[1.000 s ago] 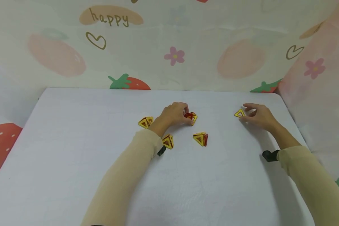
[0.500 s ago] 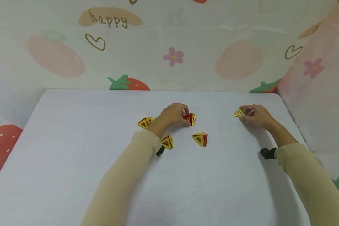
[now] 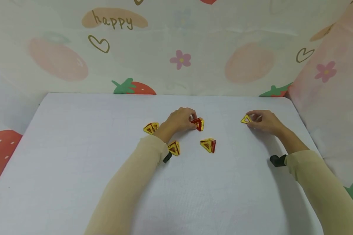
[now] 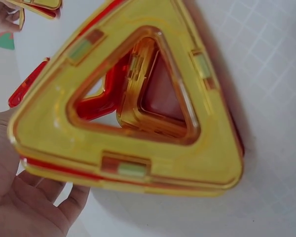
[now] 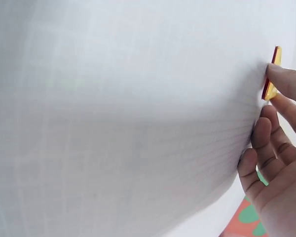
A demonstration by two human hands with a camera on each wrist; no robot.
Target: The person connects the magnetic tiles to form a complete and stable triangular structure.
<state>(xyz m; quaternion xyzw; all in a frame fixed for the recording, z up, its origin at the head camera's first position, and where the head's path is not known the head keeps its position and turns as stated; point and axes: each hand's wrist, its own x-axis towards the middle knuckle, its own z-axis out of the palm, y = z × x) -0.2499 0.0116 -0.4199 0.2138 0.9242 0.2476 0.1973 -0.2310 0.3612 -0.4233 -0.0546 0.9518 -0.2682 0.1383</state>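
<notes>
In the head view my left hand (image 3: 179, 119) holds a small red and yellow pyramid of triangular magnetic tiles (image 3: 199, 124) at the back middle of the table. My right hand (image 3: 266, 121) pinches one yellow triangular tile (image 3: 245, 119) between thumb and fingers, farther right. The right wrist view gives that tile (image 5: 270, 79) nearly edge-on, with a red edge and the other fingers curved beneath it. A yellow tile pyramid (image 4: 49, 123) fills the left wrist view and partly hides the left hand (image 4: 34, 207) behind it.
By the left sleeve cuff sits a yellow pyramid (image 3: 174, 148). Another yellow one (image 3: 150, 128) is partly behind the left wrist. A third, yellow with a red side (image 3: 208, 145), stands front right of the left hand. A printed cloth (image 3: 194, 42) backs the white table (image 3: 76, 163).
My right hand has moved slightly left with the yellow tile. The left hand has stayed in place while the red and yellow pyramid turned a little in its fingers.
</notes>
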